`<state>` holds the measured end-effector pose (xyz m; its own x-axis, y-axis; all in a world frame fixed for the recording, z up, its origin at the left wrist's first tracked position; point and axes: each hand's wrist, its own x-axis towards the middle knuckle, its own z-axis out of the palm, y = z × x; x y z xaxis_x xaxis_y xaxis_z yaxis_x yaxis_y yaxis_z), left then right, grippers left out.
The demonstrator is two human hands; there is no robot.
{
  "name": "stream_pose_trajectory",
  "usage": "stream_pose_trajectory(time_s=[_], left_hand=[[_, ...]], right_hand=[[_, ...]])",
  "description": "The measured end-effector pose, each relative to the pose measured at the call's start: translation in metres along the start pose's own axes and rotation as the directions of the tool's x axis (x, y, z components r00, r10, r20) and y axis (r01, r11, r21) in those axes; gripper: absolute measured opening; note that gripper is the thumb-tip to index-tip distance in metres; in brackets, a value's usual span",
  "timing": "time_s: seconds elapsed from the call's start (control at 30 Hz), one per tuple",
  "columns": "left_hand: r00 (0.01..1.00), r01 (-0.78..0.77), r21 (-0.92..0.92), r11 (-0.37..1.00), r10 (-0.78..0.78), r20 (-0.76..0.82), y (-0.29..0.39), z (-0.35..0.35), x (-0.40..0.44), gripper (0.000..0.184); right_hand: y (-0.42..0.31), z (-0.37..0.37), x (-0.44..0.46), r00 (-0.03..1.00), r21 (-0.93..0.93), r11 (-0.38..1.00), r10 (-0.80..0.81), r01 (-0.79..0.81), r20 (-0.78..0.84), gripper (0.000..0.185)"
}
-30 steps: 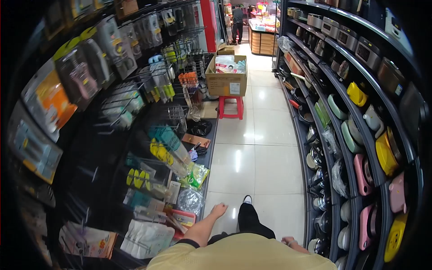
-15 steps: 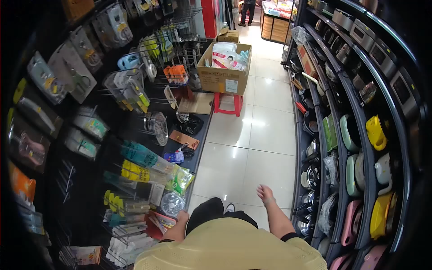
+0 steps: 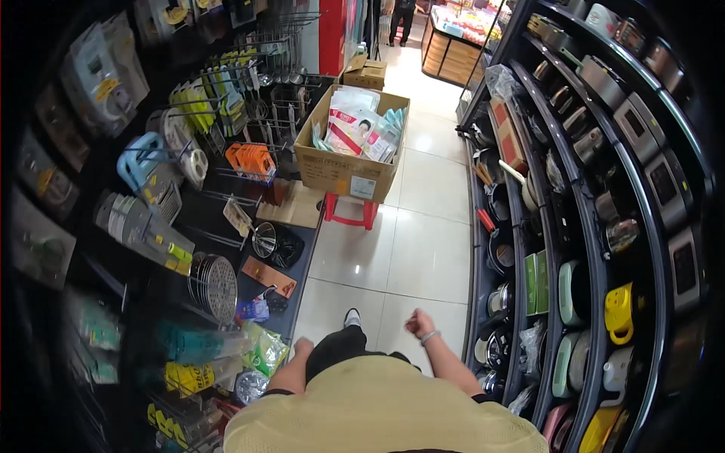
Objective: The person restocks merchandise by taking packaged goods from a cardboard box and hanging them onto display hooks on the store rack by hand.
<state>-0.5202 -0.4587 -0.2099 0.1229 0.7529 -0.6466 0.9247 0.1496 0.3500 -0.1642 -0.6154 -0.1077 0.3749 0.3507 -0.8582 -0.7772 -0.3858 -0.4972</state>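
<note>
My right hand (image 3: pixel 421 325) hangs in front of my body over the tiled floor, its fingers curled in with nothing visible in them. A pale band circles that wrist. Low on the other side is my left hand (image 3: pixel 303 349), small in view, with its fingers hidden. Nearest to it is a green and white packet (image 3: pixel 264 349) on the low left shelf, with a clear plastic-wrapped item (image 3: pixel 251 385) just below. I cannot make out any contact between that hand and these goods.
An open cardboard box (image 3: pixel 340 172) of packets rests on a red stool (image 3: pixel 353 213) ahead. Hanging kitchen tools, including round perforated metal discs (image 3: pixel 215 288), line the left. Shelves (image 3: pixel 521 249) of pans and kettles run along the right. A person (image 3: pixel 402 21) stands far ahead beside a counter (image 3: pixel 453 51).
I have moved forward along the aisle, so the box and stool appear nearer. My right hand's fingers have curled in from being apart, and my left hand has swung forward.
</note>
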Motion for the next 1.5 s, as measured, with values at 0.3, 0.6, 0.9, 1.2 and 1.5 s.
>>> stream_pose_trajectory(time_s=[0.3, 0.6, 0.9, 1.2, 1.5], left_hand=[[0.993, 0.004, -0.497, 0.868, 0.056, 0.106, 0.154, -0.065, 0.112, 0.018], [0.999, -0.024, -0.265, 0.964, 0.016, -0.035, 0.112, -0.043, 0.182, 0.018], [0.833, 0.430, -0.728, 0.534, -0.545, 0.093, 0.174, -0.104, 0.143, 0.015], [0.903, 0.150, -0.680, 0.718, -0.379, -0.201, 0.303, -0.148, 0.168, 0.016], [0.861, 0.304, -0.631, 0.714, -0.489, -0.138, 0.308, -0.148, 0.152, 0.023]], right_hand=[[-0.204, 0.028, 0.027, 0.920, 0.353, 0.852, -0.382, 0.386, -0.085, 0.027], [-0.394, 0.207, 0.104, 0.727, -0.032, 0.747, -0.634, 0.664, 0.263, 0.023], [-0.560, 0.354, 0.262, 0.450, -0.446, 0.255, -0.792, 0.858, 0.413, 0.057], [-0.633, 0.426, 0.371, 0.600, -0.682, 0.228, -0.707, 0.695, 0.374, 0.111], [-0.644, 0.439, 0.380, 0.618, -0.498, 0.371, -0.541, 0.784, 0.570, 0.106]])
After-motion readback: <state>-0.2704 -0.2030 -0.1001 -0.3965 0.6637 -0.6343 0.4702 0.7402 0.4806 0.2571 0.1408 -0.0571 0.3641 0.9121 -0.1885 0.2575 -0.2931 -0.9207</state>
